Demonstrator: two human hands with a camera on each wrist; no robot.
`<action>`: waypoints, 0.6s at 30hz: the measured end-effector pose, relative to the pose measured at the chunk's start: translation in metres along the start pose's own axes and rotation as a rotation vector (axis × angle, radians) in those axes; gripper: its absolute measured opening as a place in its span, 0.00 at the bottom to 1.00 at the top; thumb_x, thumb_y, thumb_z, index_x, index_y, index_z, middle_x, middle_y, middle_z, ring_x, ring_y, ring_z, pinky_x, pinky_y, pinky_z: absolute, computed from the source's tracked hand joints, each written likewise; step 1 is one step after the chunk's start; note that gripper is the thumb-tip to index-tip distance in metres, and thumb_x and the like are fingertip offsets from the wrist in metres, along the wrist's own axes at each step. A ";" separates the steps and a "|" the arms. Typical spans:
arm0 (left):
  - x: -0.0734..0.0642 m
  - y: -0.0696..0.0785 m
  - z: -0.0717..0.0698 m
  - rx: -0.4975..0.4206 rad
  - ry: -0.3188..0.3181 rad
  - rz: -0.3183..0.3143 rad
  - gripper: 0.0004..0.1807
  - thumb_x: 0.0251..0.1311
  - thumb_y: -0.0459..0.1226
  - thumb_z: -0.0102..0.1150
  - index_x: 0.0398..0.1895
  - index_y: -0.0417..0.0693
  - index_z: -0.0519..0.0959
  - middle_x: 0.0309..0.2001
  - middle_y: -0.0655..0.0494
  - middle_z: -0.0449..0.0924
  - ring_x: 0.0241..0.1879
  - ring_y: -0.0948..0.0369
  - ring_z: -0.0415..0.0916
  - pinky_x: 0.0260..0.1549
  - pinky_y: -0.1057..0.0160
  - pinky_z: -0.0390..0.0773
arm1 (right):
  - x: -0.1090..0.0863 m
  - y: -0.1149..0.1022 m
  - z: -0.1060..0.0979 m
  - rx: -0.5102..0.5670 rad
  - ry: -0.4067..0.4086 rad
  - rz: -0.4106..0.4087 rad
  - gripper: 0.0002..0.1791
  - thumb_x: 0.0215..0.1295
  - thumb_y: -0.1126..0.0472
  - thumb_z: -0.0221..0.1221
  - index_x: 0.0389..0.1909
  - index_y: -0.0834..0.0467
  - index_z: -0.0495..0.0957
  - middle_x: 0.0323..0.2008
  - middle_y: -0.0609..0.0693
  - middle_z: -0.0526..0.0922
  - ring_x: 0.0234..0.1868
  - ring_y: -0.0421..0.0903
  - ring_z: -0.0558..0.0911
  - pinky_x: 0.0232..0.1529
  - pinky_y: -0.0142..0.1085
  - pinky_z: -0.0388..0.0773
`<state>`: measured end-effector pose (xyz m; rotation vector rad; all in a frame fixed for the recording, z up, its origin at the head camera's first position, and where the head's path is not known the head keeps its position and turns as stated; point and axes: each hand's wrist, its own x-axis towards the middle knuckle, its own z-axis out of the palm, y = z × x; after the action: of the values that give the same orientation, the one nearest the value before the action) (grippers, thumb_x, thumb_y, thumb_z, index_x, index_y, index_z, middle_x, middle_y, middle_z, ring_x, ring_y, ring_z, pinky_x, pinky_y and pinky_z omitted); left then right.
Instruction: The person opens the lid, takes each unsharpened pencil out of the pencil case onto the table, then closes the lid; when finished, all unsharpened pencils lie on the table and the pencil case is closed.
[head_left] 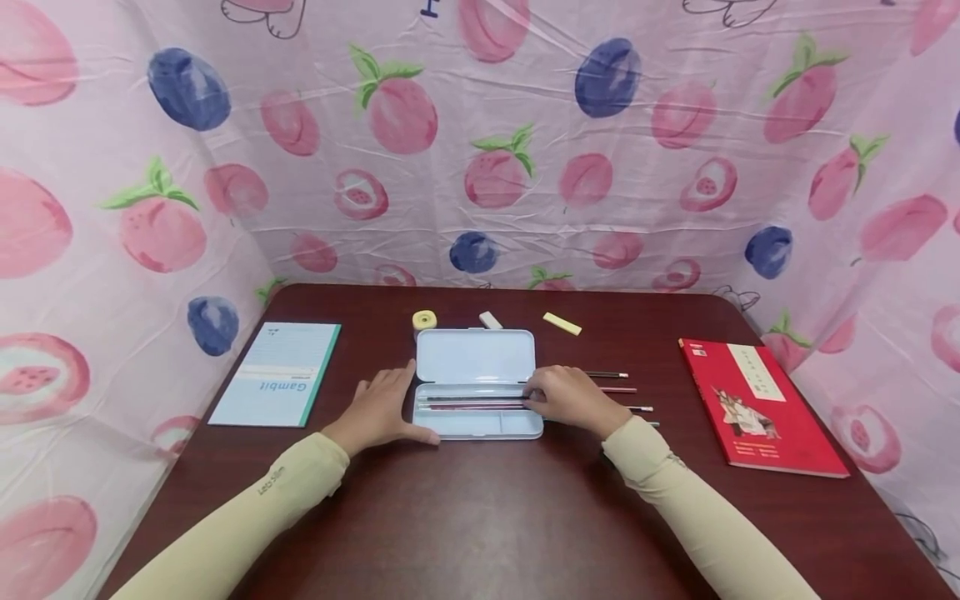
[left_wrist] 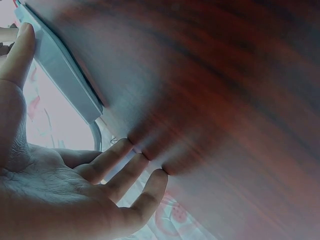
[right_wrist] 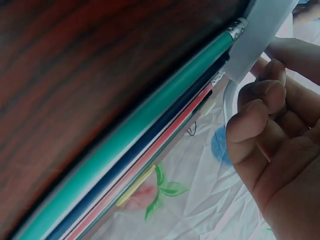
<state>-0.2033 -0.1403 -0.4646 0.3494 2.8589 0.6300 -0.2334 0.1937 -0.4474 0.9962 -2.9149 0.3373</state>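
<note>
A light blue pencil case lies open on the table, its lid tipped back. Several pencils lie lengthwise in its upper compartment. My left hand braces the case's left end, thumb along the front side and fingers spread, fingertips down on the table in the left wrist view. At the right end, my right hand reaches over the rim with curled fingers and pinches the end of a pencil; the fingertips' hold is partly hidden. Beside it lie more pencils, among them a green pencil.
Behind the case are a yellow tape measure, a white eraser and a yellow strip. A blue notebook lies at left, a red book at right. Fruit-print cloth surrounds the table.
</note>
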 end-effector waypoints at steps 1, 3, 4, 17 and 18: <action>0.000 0.000 0.000 0.000 0.001 -0.001 0.79 0.41 0.72 0.79 0.87 0.42 0.47 0.84 0.42 0.58 0.81 0.43 0.57 0.76 0.32 0.58 | 0.001 0.000 0.000 -0.005 -0.008 0.006 0.08 0.63 0.59 0.75 0.42 0.56 0.92 0.36 0.49 0.91 0.29 0.38 0.76 0.35 0.34 0.80; 0.000 0.000 0.000 -0.002 0.003 0.001 0.79 0.41 0.72 0.79 0.87 0.41 0.47 0.84 0.42 0.58 0.81 0.43 0.58 0.76 0.32 0.58 | 0.003 -0.001 0.001 -0.016 -0.018 0.022 0.09 0.63 0.59 0.76 0.42 0.57 0.92 0.35 0.49 0.91 0.29 0.38 0.76 0.35 0.34 0.80; 0.000 0.000 0.000 -0.003 0.005 0.002 0.79 0.41 0.72 0.79 0.87 0.41 0.47 0.84 0.42 0.59 0.81 0.42 0.58 0.76 0.32 0.58 | 0.004 -0.001 0.001 -0.023 -0.023 0.028 0.09 0.63 0.59 0.76 0.42 0.57 0.92 0.35 0.48 0.91 0.29 0.38 0.76 0.35 0.34 0.80; 0.000 0.001 0.000 -0.008 -0.001 -0.006 0.79 0.41 0.72 0.78 0.87 0.41 0.48 0.84 0.42 0.58 0.81 0.42 0.57 0.77 0.31 0.57 | 0.013 -0.002 -0.001 0.011 -0.128 0.094 0.03 0.64 0.63 0.74 0.37 0.56 0.91 0.25 0.44 0.84 0.27 0.39 0.74 0.34 0.36 0.77; 0.000 0.001 0.000 -0.007 0.000 -0.005 0.79 0.41 0.72 0.78 0.87 0.41 0.48 0.84 0.42 0.59 0.81 0.42 0.58 0.76 0.31 0.57 | 0.013 -0.002 -0.001 0.011 -0.132 0.097 0.03 0.64 0.63 0.74 0.37 0.56 0.91 0.24 0.44 0.83 0.27 0.39 0.74 0.34 0.36 0.77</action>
<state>-0.2031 -0.1397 -0.4639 0.3410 2.8558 0.6384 -0.2427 0.1846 -0.4446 0.9136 -3.0912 0.3035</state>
